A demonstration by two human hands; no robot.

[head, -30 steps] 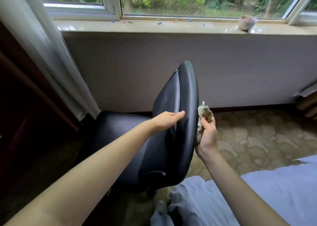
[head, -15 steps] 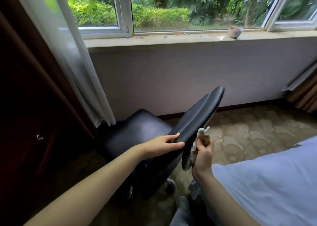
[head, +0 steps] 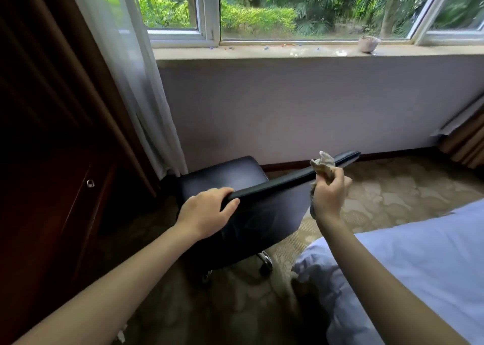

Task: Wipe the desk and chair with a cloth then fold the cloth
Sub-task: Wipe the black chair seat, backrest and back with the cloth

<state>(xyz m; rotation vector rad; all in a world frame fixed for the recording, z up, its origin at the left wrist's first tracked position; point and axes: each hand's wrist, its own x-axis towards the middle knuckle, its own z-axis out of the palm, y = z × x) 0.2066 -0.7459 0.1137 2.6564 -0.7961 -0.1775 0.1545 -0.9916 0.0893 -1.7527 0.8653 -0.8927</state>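
The chair (head: pixel 262 214) is standing on the floor between the window wall and the bed, its smooth black leather-like padding giving off a dull sheen. The backrest is showing as a long, thin, gently curved slab with a rounded top edge, and the seat behind it is bulging like a soft block. The left hand (head: pixel 207 214) is gripping that top edge near its left end, fingers (head: pixel 222 191) curling over the far side and the thumb lying on the near face. The right hand (head: pixel 328 195) is clamping a crumpled, pale beige cloth (head: pixel 323 164) in a closed fist just beside the backrest's right part, with a wrinkled tuft poking out above the knuckles.

A patterned tan carpet (head: pixel 392 187) is covering the floor, and a rumpled white bed (head: pixel 432 253) is filling the lower right. A sheer white curtain (head: pixel 131 70) is hanging beside a dark polished wooden cabinet (head: pixel 52 161).

The backrest is hiding most of the chair's base; only a shiny metal leg (head: pixel 264 257) is peeking out. Whether the cloth is touching the backrest is hard to tell. The cabinet's top is cut off.
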